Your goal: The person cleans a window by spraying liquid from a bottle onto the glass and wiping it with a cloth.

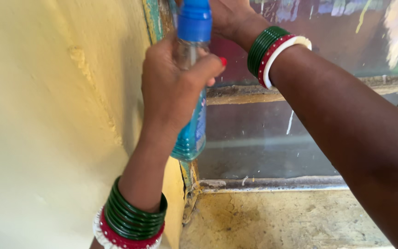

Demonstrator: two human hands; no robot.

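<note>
The blue spray bottle [190, 110] is gripped by the left hand [173, 87]; its cap is grasped by the right hand [229, 18]; the window pane [263, 138] remains smeared.

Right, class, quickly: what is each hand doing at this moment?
Left hand: closed around the clear spray bottle of blue liquid.
Right hand: at the bottle's blue cap, mostly cut off by the frame; its grip cannot be told.

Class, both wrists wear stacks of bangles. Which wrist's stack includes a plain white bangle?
The right wrist's stack, beside the window; its last bangle is plain white. The left wrist's stack ends in red with white trim.
</note>
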